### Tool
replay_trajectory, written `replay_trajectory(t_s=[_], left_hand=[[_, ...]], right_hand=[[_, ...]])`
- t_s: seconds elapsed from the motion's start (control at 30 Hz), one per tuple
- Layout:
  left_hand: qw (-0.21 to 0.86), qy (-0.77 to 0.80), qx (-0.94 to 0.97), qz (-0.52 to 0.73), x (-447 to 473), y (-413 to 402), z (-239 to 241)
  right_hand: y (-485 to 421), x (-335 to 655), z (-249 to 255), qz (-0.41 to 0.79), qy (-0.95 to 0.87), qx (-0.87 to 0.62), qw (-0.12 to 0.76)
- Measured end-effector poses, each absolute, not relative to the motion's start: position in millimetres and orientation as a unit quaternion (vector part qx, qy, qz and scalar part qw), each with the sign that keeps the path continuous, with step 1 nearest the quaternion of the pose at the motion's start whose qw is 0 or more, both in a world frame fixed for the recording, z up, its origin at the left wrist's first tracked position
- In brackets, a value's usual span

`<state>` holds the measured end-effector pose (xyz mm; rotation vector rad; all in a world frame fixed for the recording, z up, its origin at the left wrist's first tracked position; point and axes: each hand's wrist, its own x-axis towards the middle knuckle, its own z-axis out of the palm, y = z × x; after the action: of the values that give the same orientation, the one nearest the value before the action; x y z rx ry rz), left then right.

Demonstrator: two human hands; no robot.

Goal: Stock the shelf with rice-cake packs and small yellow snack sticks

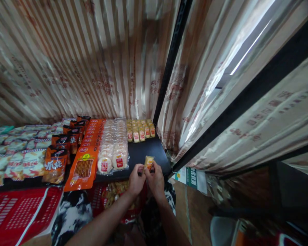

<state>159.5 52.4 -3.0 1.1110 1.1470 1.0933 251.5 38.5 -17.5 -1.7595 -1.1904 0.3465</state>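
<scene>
Held upright in front of the dark shelf [140, 152] is a small yellow snack packet [149, 160] with a red label. My right hand [156, 181] grips it between thumb and fingers, and my left hand [137, 180] pinches its lower left side. Similar small yellow packets [141, 133] stand in close rows at the shelf's back right corner. Left of them lie long rows of round white rice crackers [120, 160] in clear wrappers. An orange pack of brown snack sticks [83, 167] comes after those.
Dark orange snack bags [55, 164] and white snack bags [33, 164] fill the shelf's left. Below are a red basket [28, 213] and more yellow packets [115, 193] near my knees. Black posts [170, 58] and printed plastic sheeting [113, 68] enclose the shelf.
</scene>
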Motion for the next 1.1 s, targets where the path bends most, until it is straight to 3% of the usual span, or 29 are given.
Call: replay_trajectory(t_s=[0.17, 0.5, 0.83, 1.1], left_hand=[[0.54, 0.519, 0.488, 0.449, 163, 64, -3], [0.624, 0.498, 0.411, 0.44, 172, 76, -8], [0.598, 0.496, 0.439, 0.451, 186, 93, -8], [0.535, 0.507, 0.524, 0.426, 191, 112, -12]], right_hand=[[46, 260, -20, 0.13, -0.5, -0.697, 0.498], [54, 269, -38, 0.103, -0.524, -0.702, 0.471], [71, 274, -32, 0.06, -0.523, -0.702, 0.479], [96, 284, -30, 0.117, -0.502, -0.712, 0.478]])
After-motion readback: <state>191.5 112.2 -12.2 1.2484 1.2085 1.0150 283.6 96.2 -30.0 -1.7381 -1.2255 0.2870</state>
